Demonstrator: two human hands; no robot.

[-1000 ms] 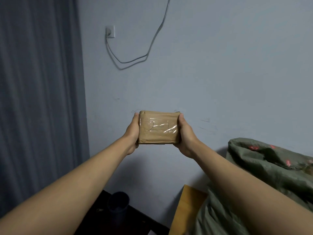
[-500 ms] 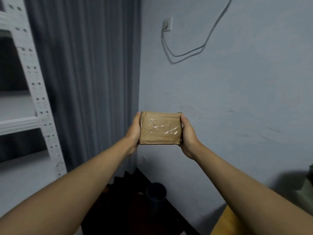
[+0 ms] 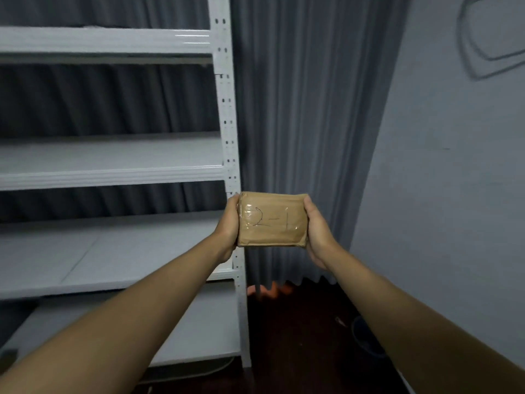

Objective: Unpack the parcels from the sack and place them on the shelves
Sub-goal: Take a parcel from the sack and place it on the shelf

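Note:
A small brown parcel (image 3: 272, 220), wrapped in clear tape and marked "2-1", is held out in front of me at arm's length. My left hand (image 3: 227, 226) grips its left end and my right hand (image 3: 318, 228) grips its right end. The parcel hangs just right of the white metal shelf unit (image 3: 227, 132), level with the gap between its two middle boards. The shelf boards (image 3: 113, 155) in view carry nothing. The sack is out of view.
A dark grey curtain (image 3: 306, 109) hangs behind the shelves and parcel. A pale wall (image 3: 454, 180) with a looped cable (image 3: 483, 55) stands on the right. The floor (image 3: 298, 331) is dark, with a dark round bin (image 3: 366, 336) near the wall.
My view has swung left from the wall and sack to the shelf unit. Both hands have kept their grip on the parcel, which stays centred before me.

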